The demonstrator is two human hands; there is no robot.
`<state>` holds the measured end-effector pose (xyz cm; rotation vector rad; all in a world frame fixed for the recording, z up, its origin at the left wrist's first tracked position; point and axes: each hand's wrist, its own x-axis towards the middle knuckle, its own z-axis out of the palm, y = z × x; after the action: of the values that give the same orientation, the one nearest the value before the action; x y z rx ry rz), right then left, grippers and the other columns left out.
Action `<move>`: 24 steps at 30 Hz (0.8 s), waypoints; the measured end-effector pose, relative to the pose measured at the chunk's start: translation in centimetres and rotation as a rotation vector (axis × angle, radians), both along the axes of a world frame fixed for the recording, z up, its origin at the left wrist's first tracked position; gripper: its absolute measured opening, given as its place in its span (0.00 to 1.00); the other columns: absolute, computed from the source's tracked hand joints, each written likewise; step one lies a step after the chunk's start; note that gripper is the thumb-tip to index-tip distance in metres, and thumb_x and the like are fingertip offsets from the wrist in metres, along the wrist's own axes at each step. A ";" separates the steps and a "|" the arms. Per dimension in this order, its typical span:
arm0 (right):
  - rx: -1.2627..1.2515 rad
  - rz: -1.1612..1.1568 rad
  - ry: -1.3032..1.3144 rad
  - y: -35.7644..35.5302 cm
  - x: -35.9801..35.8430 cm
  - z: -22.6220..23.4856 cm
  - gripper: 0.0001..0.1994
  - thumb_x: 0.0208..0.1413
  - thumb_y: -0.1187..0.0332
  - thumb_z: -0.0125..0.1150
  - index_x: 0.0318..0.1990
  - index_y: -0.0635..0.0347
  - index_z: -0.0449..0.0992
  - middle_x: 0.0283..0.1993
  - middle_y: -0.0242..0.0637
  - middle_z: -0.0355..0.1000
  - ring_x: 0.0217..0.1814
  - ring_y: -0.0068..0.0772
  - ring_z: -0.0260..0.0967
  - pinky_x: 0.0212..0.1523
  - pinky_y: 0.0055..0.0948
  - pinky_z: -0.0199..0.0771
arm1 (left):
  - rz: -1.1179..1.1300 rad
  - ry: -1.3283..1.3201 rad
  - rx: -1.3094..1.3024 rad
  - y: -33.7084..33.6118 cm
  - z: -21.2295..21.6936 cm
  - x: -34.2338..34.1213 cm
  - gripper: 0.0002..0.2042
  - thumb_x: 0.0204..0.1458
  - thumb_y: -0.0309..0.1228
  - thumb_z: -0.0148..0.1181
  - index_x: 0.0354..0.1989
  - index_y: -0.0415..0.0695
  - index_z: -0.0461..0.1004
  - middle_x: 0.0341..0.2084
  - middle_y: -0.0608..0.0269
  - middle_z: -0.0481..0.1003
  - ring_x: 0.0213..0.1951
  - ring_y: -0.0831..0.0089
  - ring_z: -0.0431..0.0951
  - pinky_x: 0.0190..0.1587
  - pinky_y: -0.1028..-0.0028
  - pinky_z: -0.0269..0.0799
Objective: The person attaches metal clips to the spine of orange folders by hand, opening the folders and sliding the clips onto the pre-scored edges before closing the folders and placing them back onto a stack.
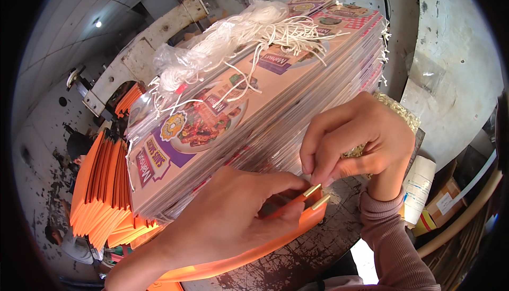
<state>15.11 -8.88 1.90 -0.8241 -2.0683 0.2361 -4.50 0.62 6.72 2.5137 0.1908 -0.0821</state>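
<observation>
Low in the middle, my left hand (233, 211) is closed round a folded orange sheet (212, 267), whose curved edge runs down to the lower left. Two short gold metal tips (320, 202) stick out at the sheet's right end, one of them close to my left fingertips. Thumb and fingers of my right hand (360, 142) are pinched together just above these tips; whatever they hold is too small to make out. Beside and behind the right hand lies a heap of small gold-coloured metal pieces (397, 111), partly hidden by it.
A tall stack of printed cardboard sleeves (265, 105) fills the middle, with white cords (286, 33) and clear plastic on top. Orange folded sheets (101, 190) stand at left. A white roll (420, 190) is at right. The worn dark table (297, 248) lies below. People are at far left.
</observation>
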 end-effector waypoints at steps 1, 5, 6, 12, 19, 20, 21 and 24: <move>0.002 0.000 0.001 -0.2 -0.1 0.1 0.04 0.45 0.71 0.61 0.25 0.63 0.77 0.30 0.37 0.72 0.27 0.27 0.71 0.25 0.20 0.69 | 0.010 -0.019 -0.045 -0.1 -0.1 0.0 0.11 0.45 0.25 0.57 0.38 0.37 0.74 0.21 0.60 0.76 0.23 0.80 0.75 0.27 0.80 0.73; -0.003 0.014 0.011 -0.7 -0.3 0.1 0.02 0.44 0.74 0.62 0.24 0.62 0.77 0.30 0.36 0.72 0.27 0.27 0.71 0.25 0.20 0.68 | -0.012 -0.090 -0.050 -0.5 -0.5 0.0 0.11 0.42 0.24 0.60 0.37 0.37 0.74 0.21 0.59 0.76 0.20 0.80 0.74 0.25 0.82 0.71; 0.011 0.014 0.012 -0.7 -0.3 0.1 0.02 0.43 0.75 0.62 0.24 0.63 0.77 0.30 0.36 0.72 0.27 0.27 0.71 0.25 0.20 0.68 | -0.013 -0.088 -0.050 -0.5 -0.6 -0.1 0.11 0.42 0.24 0.60 0.37 0.37 0.74 0.21 0.59 0.76 0.20 0.80 0.74 0.25 0.82 0.71; 0.020 0.015 -0.010 -0.2 0.0 0.0 0.03 0.43 0.75 0.62 0.22 0.64 0.76 0.30 0.37 0.72 0.27 0.28 0.71 0.26 0.21 0.69 | 0.005 -0.261 0.183 -0.8 -1.3 -0.2 0.07 0.41 0.21 0.61 0.31 0.36 0.76 0.11 0.60 0.71 0.12 0.83 0.64 0.15 0.82 0.58; 0.014 0.037 -0.015 0.2 0.1 -0.2 0.04 0.44 0.74 0.61 0.22 0.65 0.76 0.30 0.38 0.72 0.28 0.30 0.71 0.27 0.21 0.70 | 0.054 -0.372 0.117 -0.9 -2.1 -0.4 0.05 0.41 0.20 0.60 0.28 0.34 0.75 0.10 0.62 0.70 0.12 0.87 0.63 0.14 0.83 0.56; 0.026 0.055 -0.012 0.3 0.2 -0.2 0.05 0.45 0.74 0.60 0.22 0.65 0.76 0.30 0.39 0.72 0.28 0.30 0.71 0.27 0.21 0.70 | 0.070 -0.347 0.104 -0.9 -2.1 -0.3 0.05 0.42 0.20 0.60 0.28 0.34 0.75 0.12 0.63 0.71 0.14 0.88 0.64 0.15 0.84 0.58; 0.037 0.072 -0.008 0.4 0.3 -0.2 0.05 0.46 0.74 0.59 0.22 0.66 0.76 0.30 0.39 0.72 0.28 0.30 0.71 0.27 0.21 0.70 | 0.069 -0.347 0.101 -0.8 -2.2 -0.3 0.05 0.42 0.20 0.60 0.28 0.34 0.75 0.12 0.63 0.71 0.14 0.88 0.64 0.15 0.84 0.58; -0.008 0.099 0.009 0.5 0.2 0.0 0.05 0.46 0.74 0.57 0.23 0.67 0.76 0.30 0.40 0.72 0.28 0.30 0.71 0.26 0.22 0.70 | 0.111 -0.309 0.026 -1.0 -2.1 -0.7 0.05 0.45 0.20 0.58 0.31 0.33 0.74 0.16 0.65 0.74 0.19 0.89 0.68 0.19 0.86 0.62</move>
<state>15.26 -8.41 1.85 -0.7249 -2.1036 0.3014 -5.24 -0.35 4.57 2.4964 0.2039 0.3530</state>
